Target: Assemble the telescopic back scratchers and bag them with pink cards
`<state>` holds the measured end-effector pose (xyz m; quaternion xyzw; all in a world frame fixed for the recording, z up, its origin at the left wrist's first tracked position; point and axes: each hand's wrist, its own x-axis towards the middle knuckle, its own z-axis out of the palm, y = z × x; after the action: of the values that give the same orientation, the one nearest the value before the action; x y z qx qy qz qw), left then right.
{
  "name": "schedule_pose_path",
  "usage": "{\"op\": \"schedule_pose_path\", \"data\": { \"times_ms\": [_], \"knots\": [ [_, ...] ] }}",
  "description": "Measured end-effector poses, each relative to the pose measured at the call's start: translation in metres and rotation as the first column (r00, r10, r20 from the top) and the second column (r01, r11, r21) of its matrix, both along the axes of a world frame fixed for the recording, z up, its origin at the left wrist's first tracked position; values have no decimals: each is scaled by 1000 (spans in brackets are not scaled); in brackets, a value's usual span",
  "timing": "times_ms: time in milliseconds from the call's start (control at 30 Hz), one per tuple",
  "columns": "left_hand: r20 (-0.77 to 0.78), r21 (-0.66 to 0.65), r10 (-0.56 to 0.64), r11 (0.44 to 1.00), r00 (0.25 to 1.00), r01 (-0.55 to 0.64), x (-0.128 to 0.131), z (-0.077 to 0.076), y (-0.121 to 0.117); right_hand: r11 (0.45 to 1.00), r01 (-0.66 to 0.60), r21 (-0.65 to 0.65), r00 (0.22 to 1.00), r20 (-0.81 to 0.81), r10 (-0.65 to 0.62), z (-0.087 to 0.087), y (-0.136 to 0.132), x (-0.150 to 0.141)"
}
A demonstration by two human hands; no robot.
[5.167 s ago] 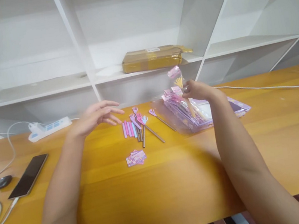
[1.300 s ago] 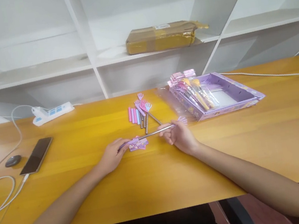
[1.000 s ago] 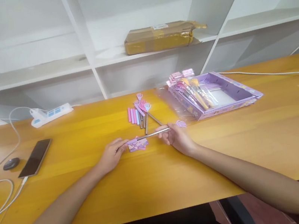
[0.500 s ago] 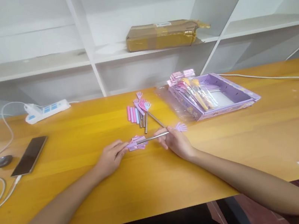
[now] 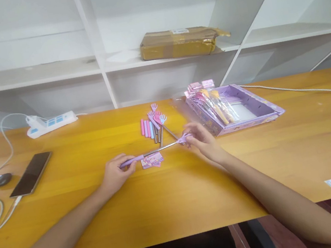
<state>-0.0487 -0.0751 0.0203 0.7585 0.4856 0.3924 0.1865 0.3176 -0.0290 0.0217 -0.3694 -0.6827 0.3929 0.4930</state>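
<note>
A back scratcher with a metal rod stretches between my two hands. My left hand is closed around its purple handle, near the free end. My right hand pinches the purple claw-shaped head at the other end. Below the rod lie small printed cards, pink and purple. Just beyond, loose pink, purple and blue handle sleeves sit in a row. Beside them is a pile of claw heads on metal rods, one rod pointing toward my right hand.
A purple display box at the right holds bagged back scratchers. At the left are a phone, a mouse, and a white power strip with cables. A taped carton stands on the shelf behind.
My right hand has moved from the metal rod to the claw head and now pinches it. My left hand has shifted slightly left, showing more of the purple handle.
</note>
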Motion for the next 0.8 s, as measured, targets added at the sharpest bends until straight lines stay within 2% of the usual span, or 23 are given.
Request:
{"op": "schedule_pose_path", "data": {
  "times_ms": [33, 67, 133, 233, 300, 467, 567, 800],
  "knots": [
    [-4, -8, 0, 1000, 1000, 0, -3, 1, 1, 994, -47, 99, 980, 195, 27, 1, 2, 6],
    [-4, -14, 2, 1000, 1000, -2, -5, 1, 2, 978, -111, 177, 925, 377, 37, 2, 2, 11],
    [1, -24, 2, 1000, 1000, -2, -7, 2, 4, 937, -228, 263, 779, 627, 14, 2, 0, 16],
    [2, -6, -34, 999, 999, 34, -9, 4, 4, 899, -306, 314, 609, 790, -69, 0, -6, 17],
    [-10, 40, -60, 997, 998, 61, -9, 5, 1, 870, -351, 345, 539, 835, -114, -2, -10, 15],
    [-13, 184, -90, 979, 996, 91, -5, 8, -9, 805, -405, 435, 524, 831, -185, -7, -17, 8],
    [0, 207, -86, 975, 996, 84, 1, 10, -16, 809, -386, 444, 530, 824, -200, -11, -22, 1],
    [-28, 224, -133, 965, 991, 136, 14, 10, -29, 819, -398, 413, 569, 811, -133, -14, -44, -17]
  ]
}}
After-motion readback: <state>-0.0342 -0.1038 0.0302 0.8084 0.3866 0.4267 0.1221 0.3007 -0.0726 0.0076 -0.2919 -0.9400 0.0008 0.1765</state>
